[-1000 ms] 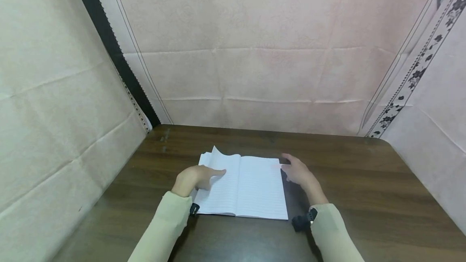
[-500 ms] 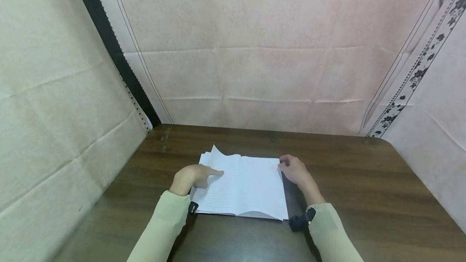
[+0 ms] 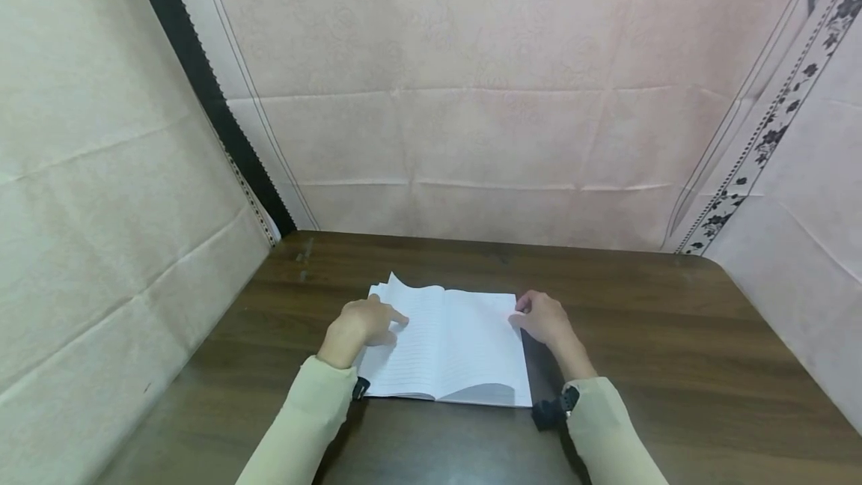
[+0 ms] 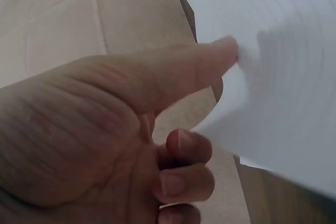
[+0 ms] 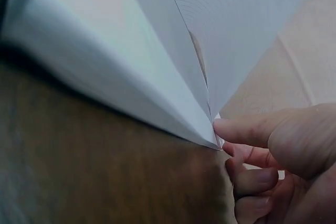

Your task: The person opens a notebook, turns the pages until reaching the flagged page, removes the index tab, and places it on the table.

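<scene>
An open notebook (image 3: 481,343) with white lined pages lies on the table. At its left edge is my left hand (image 3: 360,328), its thumb (image 4: 210,59) laid over the left page and its other fingers curled below the thumb in the left wrist view. At the upper right edge my right hand (image 3: 544,318) pinches a page (image 5: 236,30) between thumb and index finger. That page bows up off the ones beneath, leaving a shaded gap along its bottom edge. One upper corner of the left pages sticks up.
The brown wooden table (image 3: 673,335) extends around the notebook. Pale creased cloth (image 3: 498,133) hangs behind the table and along both sides. A dark wrist camera (image 3: 548,414) sits by my right cuff.
My right hand has gone from outstretched fingers at the right edge to pinching a page, whose bottom edge has risen. My left thumb has slid slightly left on the page.
</scene>
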